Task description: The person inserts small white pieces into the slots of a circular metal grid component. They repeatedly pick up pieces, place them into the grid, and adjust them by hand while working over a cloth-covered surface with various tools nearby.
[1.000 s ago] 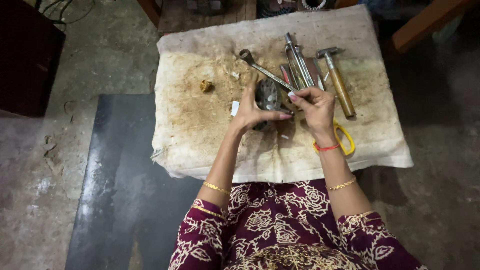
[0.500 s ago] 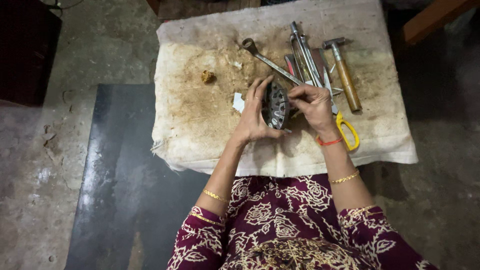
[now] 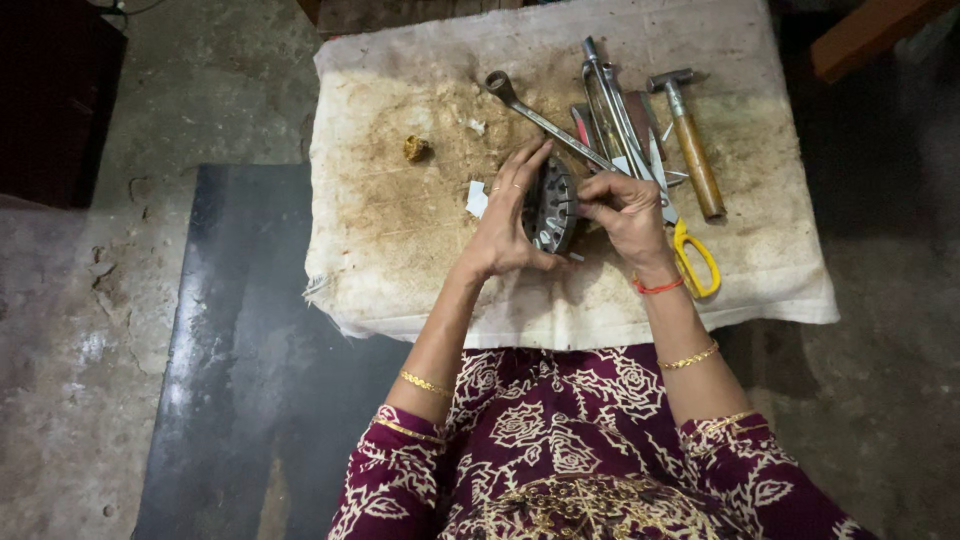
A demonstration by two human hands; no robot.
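Two hands, left hand (image 3: 505, 225) and right hand (image 3: 625, 210), clamped on a round metal part (image 3: 553, 205) over stained cloth (image 3: 400, 240), concrete floor (image 3: 130, 130) around.

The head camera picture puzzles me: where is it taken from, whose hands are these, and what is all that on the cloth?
The camera sits on the person's head and looks straight down, so you see their own arms and lap. There is no machine here, only two bare hands. The left hand holds a round, dark metal part on edge, and the right hand pinches at its rim. They work over a stained white cloth spread on a small table. On the cloth lie a long wrench, a hammer with a wooden handle, scissors with yellow handles, a few more metal tools and a small brownish lump.
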